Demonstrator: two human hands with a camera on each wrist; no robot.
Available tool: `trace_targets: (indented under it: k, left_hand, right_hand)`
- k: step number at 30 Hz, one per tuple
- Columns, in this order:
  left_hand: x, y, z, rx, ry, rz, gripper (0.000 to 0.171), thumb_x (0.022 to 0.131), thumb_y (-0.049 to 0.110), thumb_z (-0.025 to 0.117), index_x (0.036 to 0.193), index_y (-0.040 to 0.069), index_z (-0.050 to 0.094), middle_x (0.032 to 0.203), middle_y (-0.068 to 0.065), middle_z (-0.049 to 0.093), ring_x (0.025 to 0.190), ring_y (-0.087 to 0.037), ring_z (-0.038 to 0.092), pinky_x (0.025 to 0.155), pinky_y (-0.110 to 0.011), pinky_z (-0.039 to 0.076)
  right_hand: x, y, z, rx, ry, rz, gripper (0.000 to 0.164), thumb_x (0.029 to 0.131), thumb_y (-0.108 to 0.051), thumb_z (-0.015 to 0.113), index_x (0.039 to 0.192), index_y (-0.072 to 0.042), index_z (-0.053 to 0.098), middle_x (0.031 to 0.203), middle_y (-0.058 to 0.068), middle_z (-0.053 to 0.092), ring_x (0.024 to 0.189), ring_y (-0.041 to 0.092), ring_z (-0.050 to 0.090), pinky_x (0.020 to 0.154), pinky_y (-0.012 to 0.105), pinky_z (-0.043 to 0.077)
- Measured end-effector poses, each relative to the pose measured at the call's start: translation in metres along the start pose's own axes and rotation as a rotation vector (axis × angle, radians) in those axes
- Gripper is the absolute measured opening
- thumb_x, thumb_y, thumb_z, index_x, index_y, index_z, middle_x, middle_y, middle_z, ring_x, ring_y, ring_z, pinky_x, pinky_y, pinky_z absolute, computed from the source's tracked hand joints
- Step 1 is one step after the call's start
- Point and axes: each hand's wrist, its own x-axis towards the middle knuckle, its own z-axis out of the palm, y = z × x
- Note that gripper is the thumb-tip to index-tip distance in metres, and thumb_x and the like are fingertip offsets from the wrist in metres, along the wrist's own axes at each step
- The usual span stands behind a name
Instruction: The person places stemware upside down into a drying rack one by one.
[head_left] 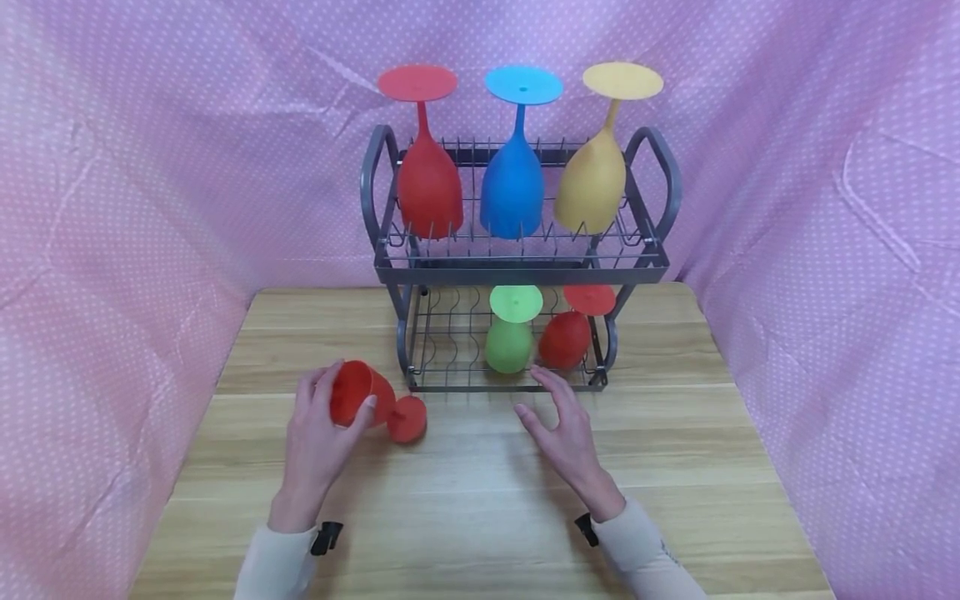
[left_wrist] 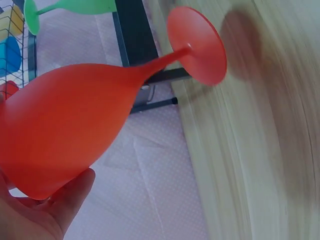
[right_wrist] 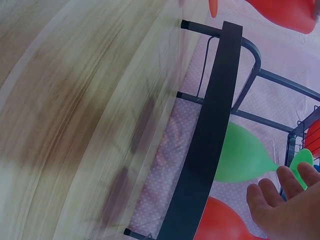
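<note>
My left hand [head_left: 318, 429] grips a red wine goblet [head_left: 381, 398] around its bowl near the rim, thumb on one side and fingers on the other. The goblet is tipped over, its mouth facing left and its round foot [left_wrist: 197, 45] pointing right. In the left wrist view its shadow falls on the wood beside the foot. My right hand [head_left: 558, 433] holds nothing; its fingers are spread just before the rack's lower tier. Nearest to it are an upside-down green goblet [head_left: 508, 346] and a second red goblet [head_left: 564, 340] on that tier.
A dark two-tier metal rack [head_left: 517, 275] stands at the back of the wooden table [head_left: 480, 500]. Upside down on its top tier are a red goblet [head_left: 430, 187], a blue goblet [head_left: 512, 192] and a yellow goblet [head_left: 592, 187]. Pink dotted cloth [head_left: 150, 167] surrounds the table.
</note>
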Motion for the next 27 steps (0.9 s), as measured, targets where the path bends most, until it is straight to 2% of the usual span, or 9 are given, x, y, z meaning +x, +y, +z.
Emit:
trace_targets:
  k: [8, 14, 17, 19, 21, 25, 27]
  left_hand:
    - [-0.004, 0.012, 0.000, -0.054, -0.017, 0.007, 0.075, 0.084, 0.025, 0.082, 0.149, 0.006, 0.049, 0.141, -0.017, 0.050, 0.121, -0.039, 0.054, 0.078, -0.062, 0.060]
    - [-0.007, 0.019, 0.000, -0.112, -0.029, -0.013, 0.073, 0.087, 0.025, 0.076, 0.151, 0.006, 0.048, 0.140, -0.018, 0.050, 0.121, -0.037, 0.053, 0.080, -0.062, 0.059]
    - [-0.008, 0.020, 0.001, -0.156, -0.037, -0.018, 0.071, 0.087, 0.026, 0.073, 0.151, 0.007, 0.049, 0.139, -0.017, 0.050, 0.120, -0.035, 0.053, 0.080, -0.059, 0.059]
    - [-0.008, 0.021, 0.002, -0.198, -0.047, -0.025, 0.069, 0.087, 0.026, 0.071, 0.150, 0.007, 0.051, 0.137, -0.016, 0.051, 0.119, -0.032, 0.053, 0.081, -0.054, 0.059]
    - [-0.008, 0.021, 0.004, -0.242, -0.060, -0.033, 0.067, 0.088, 0.025, 0.071, 0.149, 0.008, 0.051, 0.138, -0.014, 0.052, 0.119, -0.029, 0.053, 0.081, -0.044, 0.059]
    - [-0.009, 0.024, 0.008, -0.387, -0.096, -0.058, 0.063, 0.092, 0.023, 0.069, 0.150, 0.008, 0.050, 0.140, -0.011, 0.052, 0.120, -0.026, 0.053, 0.081, -0.023, 0.055]
    - [-0.010, 0.026, 0.011, -0.466, -0.116, -0.073, 0.061, 0.094, 0.023, 0.068, 0.150, 0.009, 0.050, 0.140, -0.010, 0.052, 0.120, -0.025, 0.053, 0.080, -0.018, 0.054]
  right_hand:
    - [0.000, 0.000, -0.002, 0.011, 0.003, 0.009, 0.056, 0.094, -0.022, 0.076, 0.143, -0.004, 0.057, 0.149, 0.012, 0.056, 0.140, 0.031, 0.050, 0.113, 0.057, 0.040]
    - [0.001, -0.003, -0.005, 0.037, 0.007, 0.017, 0.056, 0.093, -0.021, 0.076, 0.143, -0.004, 0.057, 0.149, 0.011, 0.057, 0.139, 0.030, 0.050, 0.113, 0.057, 0.041]
    - [0.001, -0.006, -0.007, 0.056, 0.013, 0.018, 0.055, 0.093, -0.020, 0.076, 0.143, -0.003, 0.058, 0.148, 0.009, 0.057, 0.138, 0.029, 0.052, 0.111, 0.053, 0.043]
    - [0.001, -0.007, -0.009, 0.070, 0.017, 0.025, 0.055, 0.094, -0.019, 0.075, 0.143, -0.004, 0.058, 0.148, 0.007, 0.057, 0.138, 0.026, 0.052, 0.111, 0.048, 0.044]
    - [0.001, -0.009, -0.011, 0.090, 0.019, 0.038, 0.055, 0.094, -0.018, 0.075, 0.144, -0.007, 0.058, 0.149, 0.005, 0.058, 0.138, 0.022, 0.052, 0.111, 0.041, 0.045]
    - [0.001, -0.012, -0.014, 0.138, 0.013, 0.068, 0.054, 0.094, -0.014, 0.075, 0.146, -0.013, 0.057, 0.149, 0.001, 0.057, 0.138, 0.018, 0.051, 0.112, 0.031, 0.043]
    - [0.000, -0.013, -0.015, 0.163, 0.004, 0.087, 0.054, 0.095, -0.014, 0.074, 0.146, -0.014, 0.057, 0.149, 0.001, 0.057, 0.139, 0.017, 0.050, 0.113, 0.030, 0.043]
